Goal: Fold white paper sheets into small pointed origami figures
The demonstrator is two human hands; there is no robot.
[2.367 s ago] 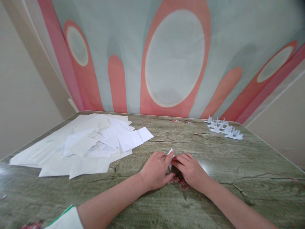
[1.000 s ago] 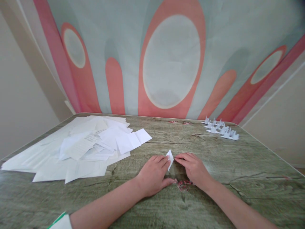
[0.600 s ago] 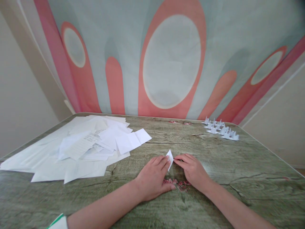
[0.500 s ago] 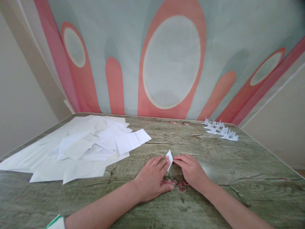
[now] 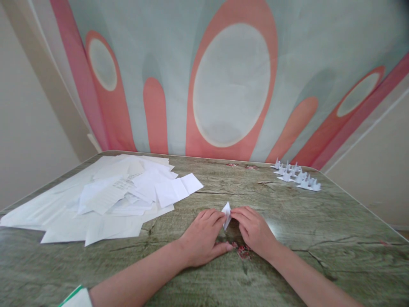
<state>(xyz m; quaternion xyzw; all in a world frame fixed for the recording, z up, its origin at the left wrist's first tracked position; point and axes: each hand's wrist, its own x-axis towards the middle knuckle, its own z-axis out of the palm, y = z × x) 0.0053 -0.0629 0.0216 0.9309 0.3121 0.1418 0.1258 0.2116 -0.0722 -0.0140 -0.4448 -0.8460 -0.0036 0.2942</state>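
Observation:
A small white folded paper [image 5: 227, 216], narrow and diamond-shaped, lies on the table between my hands with a point facing away from me. The fingertips of my left hand [image 5: 204, 238] rest on its left edge. That hand lies low with its fingers stretched out and its thumb apart on the tabletop. My right hand [image 5: 254, 230] has its fingers closed at the right edge of the folded paper. The right fingertips hide part of that edge, so the exact grip is hard to see.
A wide heap of loose white sheets [image 5: 108, 230] covers the table's left side, one creased sheet [image 5: 172, 191] at its right end. Several small white paper cranes [image 5: 300, 177] stand at the back right. A patterned curtain [image 5: 175, 85] hangs behind the wood-grain table [image 5: 319, 221].
My right hand has moved slightly left, its fingers now touching the folded paper's right edge. The left fingertips have drawn back a little toward the paper's left edge.

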